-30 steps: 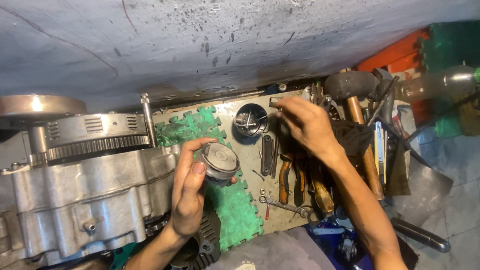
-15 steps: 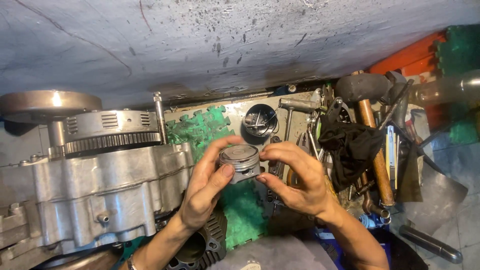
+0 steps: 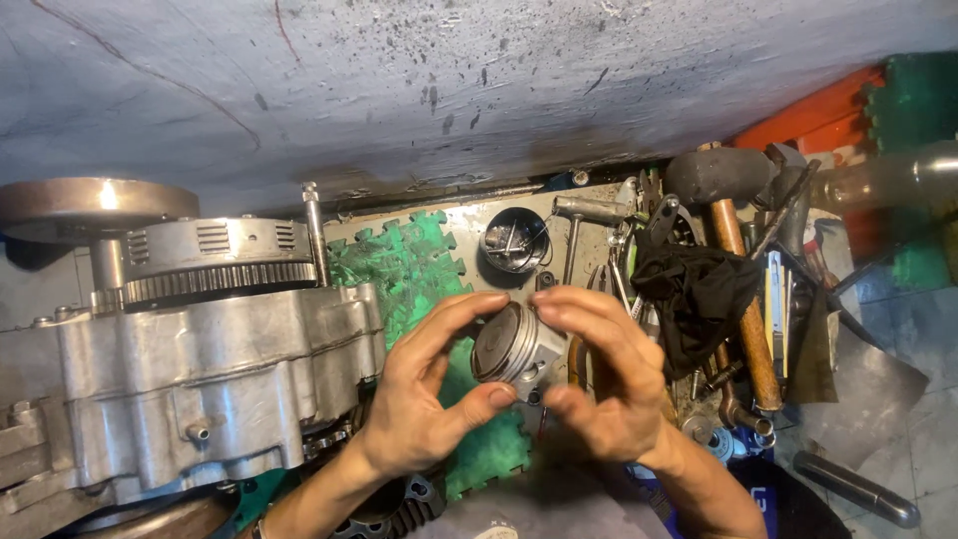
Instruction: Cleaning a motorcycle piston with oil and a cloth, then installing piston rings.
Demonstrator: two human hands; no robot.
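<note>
— Left hand [image 3: 424,399] first: what's it doing?

— Curled into a half-open C, thumb under and fingers over, pinching the piston [image 3: 511,344] by its crown end. The right hand [image 3: 604,384] mirrors it, fingertips on the top edge of the skirt and thumb below. Both hands grip it; neither is spread flat.

— Which way does the piston point?

— Its axis runs roughly left to right, tipped a little, with the flat dark crown facing the left hand and slightly toward the camera. The ringed skirt trails toward the right palm.

— Where is it?

— Held in the air over the green mat [image 3: 409,269], just right of the engine case [image 3: 200,379].

— And around it?

— A round cup [image 3: 514,240] of small parts sits beyond the hands. Further right lie a black rag [image 3: 699,299], a mallet [image 3: 728,190] and a heap of tools. The right hand hides the pliers underneath; I can't tell what else lies there.
</note>
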